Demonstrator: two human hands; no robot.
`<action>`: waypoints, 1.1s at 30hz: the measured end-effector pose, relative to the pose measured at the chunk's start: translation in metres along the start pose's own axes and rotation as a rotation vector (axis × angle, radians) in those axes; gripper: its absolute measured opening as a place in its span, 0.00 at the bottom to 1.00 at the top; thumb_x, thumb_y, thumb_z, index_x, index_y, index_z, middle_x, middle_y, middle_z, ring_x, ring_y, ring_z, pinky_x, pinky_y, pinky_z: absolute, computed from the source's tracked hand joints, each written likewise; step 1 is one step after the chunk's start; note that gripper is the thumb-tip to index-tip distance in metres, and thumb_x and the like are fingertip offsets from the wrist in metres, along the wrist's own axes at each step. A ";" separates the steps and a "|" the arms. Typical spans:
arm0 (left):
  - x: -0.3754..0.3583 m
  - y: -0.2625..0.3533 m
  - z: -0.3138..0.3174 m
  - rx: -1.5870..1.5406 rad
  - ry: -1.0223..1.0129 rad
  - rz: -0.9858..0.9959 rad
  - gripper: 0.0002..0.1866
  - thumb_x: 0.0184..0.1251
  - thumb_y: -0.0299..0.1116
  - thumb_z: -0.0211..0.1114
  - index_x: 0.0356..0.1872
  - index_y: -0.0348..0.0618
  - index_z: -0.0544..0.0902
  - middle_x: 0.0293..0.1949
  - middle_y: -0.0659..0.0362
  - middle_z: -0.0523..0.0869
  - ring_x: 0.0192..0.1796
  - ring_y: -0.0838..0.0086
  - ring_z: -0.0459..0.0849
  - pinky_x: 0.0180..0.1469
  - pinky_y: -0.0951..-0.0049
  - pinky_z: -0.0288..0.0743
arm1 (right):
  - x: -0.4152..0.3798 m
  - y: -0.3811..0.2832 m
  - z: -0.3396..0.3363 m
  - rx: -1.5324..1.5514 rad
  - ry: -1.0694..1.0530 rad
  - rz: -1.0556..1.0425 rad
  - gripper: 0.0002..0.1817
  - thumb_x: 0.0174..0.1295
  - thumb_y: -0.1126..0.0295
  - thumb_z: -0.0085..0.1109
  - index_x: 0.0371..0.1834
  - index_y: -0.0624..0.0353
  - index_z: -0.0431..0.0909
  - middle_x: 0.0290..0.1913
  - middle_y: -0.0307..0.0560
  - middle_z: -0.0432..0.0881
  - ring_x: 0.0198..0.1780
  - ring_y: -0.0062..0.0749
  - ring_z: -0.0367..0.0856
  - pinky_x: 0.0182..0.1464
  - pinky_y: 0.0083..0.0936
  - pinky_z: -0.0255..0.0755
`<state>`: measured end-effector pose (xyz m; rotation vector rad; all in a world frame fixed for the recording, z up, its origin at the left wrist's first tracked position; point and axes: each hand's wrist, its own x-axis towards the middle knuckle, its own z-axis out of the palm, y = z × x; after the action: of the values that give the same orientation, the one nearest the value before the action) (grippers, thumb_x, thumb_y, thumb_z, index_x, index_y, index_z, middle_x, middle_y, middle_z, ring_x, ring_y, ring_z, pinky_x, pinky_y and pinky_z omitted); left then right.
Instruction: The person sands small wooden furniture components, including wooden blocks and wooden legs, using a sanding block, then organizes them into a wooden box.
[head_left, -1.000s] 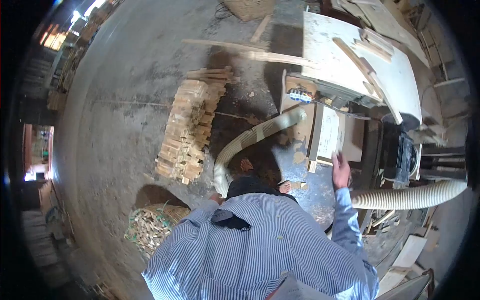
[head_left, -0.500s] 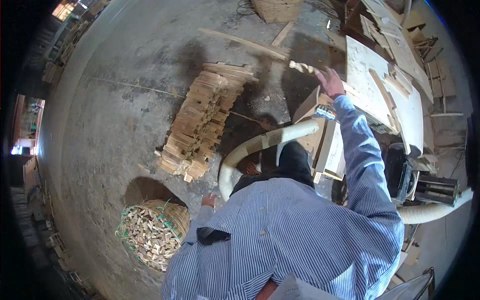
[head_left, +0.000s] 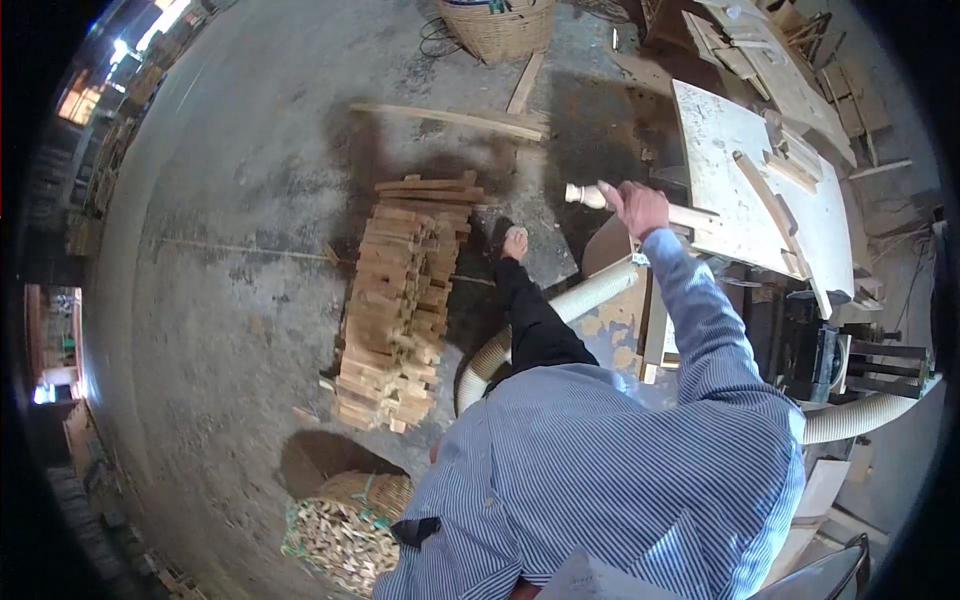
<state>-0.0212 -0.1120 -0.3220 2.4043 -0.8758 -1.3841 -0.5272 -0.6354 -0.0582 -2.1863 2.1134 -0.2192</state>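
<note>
My right hand [head_left: 640,208] is closed around a pale turned wooden piece [head_left: 587,196], whose shaped end sticks out to the left of the fingers. A squared part of it shows on the other side, near the edge of a pale work board [head_left: 718,150]. My left hand is hidden behind the striped shirt. Left of the right hand, a long stack of wooden blocks [head_left: 393,300] lies on the floor. One bare foot [head_left: 515,242] stands beside the stack.
A ribbed hose [head_left: 592,293] runs beside my leg. A basket of wood offcuts [head_left: 345,540] stands at the lower left, another basket [head_left: 497,30] at the top. Long planks [head_left: 450,119] lie on the floor. A dark machine [head_left: 812,350] is at the right.
My right hand has shifted slightly left and down with the wooden piece. A leg has come forward beside the stack. My left hand has gone out of sight and the view has turned.
</note>
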 end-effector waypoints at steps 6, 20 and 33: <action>0.107 0.192 -0.079 0.032 0.036 -0.090 0.32 0.67 0.45 0.68 0.64 0.31 0.78 0.61 0.42 0.84 0.60 0.56 0.84 0.62 0.61 0.77 | -0.001 0.000 0.009 0.024 0.239 -0.054 0.29 0.67 0.38 0.56 0.20 0.52 0.76 0.26 0.46 0.81 0.31 0.41 0.83 0.40 0.40 0.68; 0.290 0.691 -0.071 -0.066 -0.398 0.602 0.26 0.74 0.36 0.64 0.67 0.32 0.75 0.54 0.53 0.86 0.53 0.73 0.84 0.55 0.74 0.77 | -0.008 0.004 0.006 0.177 0.194 0.076 0.28 0.61 0.37 0.60 0.24 0.53 0.81 0.28 0.43 0.80 0.36 0.39 0.82 0.50 0.39 0.70; 0.238 0.891 0.088 0.836 -0.991 1.191 0.20 0.76 0.29 0.62 0.65 0.35 0.78 0.58 0.46 0.86 0.60 0.66 0.84 0.64 0.70 0.75 | -0.017 -0.011 0.001 0.269 0.480 0.351 0.32 0.60 0.35 0.59 0.16 0.53 0.75 0.22 0.42 0.78 0.30 0.39 0.76 0.41 0.35 0.67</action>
<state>-0.3460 -0.9550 -0.1149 0.6903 -2.8479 -1.6481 -0.5168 -0.6185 -0.0581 -1.6982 2.4724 -1.0137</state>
